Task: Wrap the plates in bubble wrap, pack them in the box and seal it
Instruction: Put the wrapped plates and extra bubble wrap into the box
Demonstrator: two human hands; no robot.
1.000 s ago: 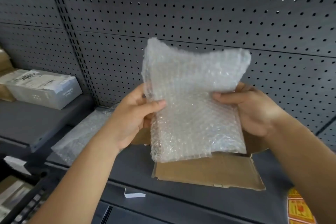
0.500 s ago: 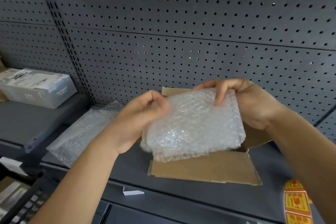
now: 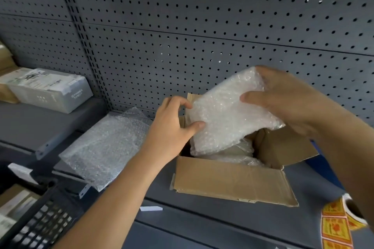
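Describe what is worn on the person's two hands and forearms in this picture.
Nothing is worn. The left hand and the right hand are bare, with no gloves, rings, watch or bands to be seen. Both forearms are uncovered as far as the picture's edge, so no sleeve shows. The fingers carry no tape or markings.

Lighting: even, cool, moderately bright; source not in view. Pegboard lit flatly; a few holes at 12 to 1 o'clock glow white.
Shadows: soft, darkest inside the box and at the 8 o'clock corner.
Glare: small sparkles on the bubble wrap; the loose sheet has a dull sheen.
Blur: whole frame slightly soft; both hands smeared at the edges; sticker roll at 4 o'clock blurred.
Distortion: wide-angle; shelf lines bow and tilt towards the edges.
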